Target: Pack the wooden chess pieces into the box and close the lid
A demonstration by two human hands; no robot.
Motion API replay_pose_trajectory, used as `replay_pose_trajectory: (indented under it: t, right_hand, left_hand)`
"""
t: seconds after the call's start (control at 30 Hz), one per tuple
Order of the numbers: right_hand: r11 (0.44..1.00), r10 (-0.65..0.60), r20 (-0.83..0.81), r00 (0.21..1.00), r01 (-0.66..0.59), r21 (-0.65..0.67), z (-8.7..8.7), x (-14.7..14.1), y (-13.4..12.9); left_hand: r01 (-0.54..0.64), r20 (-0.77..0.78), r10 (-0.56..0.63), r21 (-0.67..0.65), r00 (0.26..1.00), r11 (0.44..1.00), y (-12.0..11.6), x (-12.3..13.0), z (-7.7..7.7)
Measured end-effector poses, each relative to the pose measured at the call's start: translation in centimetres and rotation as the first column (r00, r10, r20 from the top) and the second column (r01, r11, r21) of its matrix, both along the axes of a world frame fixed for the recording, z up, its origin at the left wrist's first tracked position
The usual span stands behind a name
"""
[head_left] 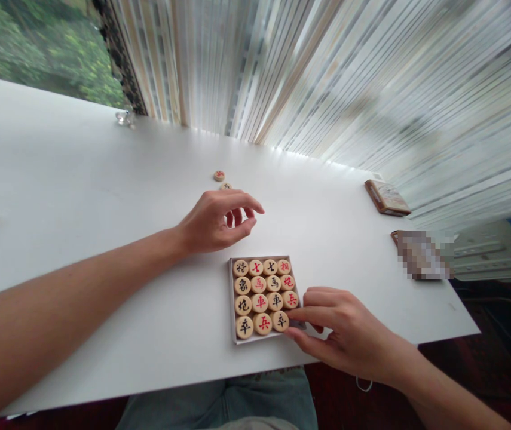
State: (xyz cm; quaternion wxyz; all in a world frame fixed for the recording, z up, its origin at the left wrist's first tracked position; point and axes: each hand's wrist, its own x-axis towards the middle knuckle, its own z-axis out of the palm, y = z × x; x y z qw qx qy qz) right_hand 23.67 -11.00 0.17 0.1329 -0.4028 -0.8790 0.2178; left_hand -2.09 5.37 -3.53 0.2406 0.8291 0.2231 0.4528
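A shallow square box [232,307] near the table's front edge holds rows of round wooden xiangqi pieces [259,303] marked in red and black characters. My right hand [342,331] is at the box's lower right corner, with thumb and index fingertips against the side of a black-marked xiangqi piece [280,321]. The corner slot beside that piece is partly hidden by my fingers. Above the box, my left hand [219,221] hovers with fingers curved and a gap between thumb and index finger, nothing visible in it. Just beyond it lie a red-marked piece [219,175] and a partly covered black-marked piece [226,186].
Two flat box-like items, one brown-edged [387,198] and one partly blurred [423,255], lie at the right of the white table [80,179]. A small clear glass object [125,118] stands by the window. String curtains [255,65] hang along the far edge.
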Motion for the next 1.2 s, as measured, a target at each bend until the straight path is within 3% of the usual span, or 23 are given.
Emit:
replay_pose_trajectory:
  t: [1.0, 1.2]
  right_hand:
    - [0.997, -0.05, -0.022, 0.998, 0.052, 0.059, -0.7, 0.0, -0.6]
    - [0.995, -0.054, -0.047, 0.997, 0.057, 0.081, 0.5, 0.4, -0.1]
  left_hand:
    - [-0.023, -0.026, 0.023, -0.008, 0.999, 1.0, -0.2, 0.0, 0.2]
    - [-0.12, 0.119, 0.131, -0.096, 0.984, 0.988, 0.2, -0.2, -0.1]
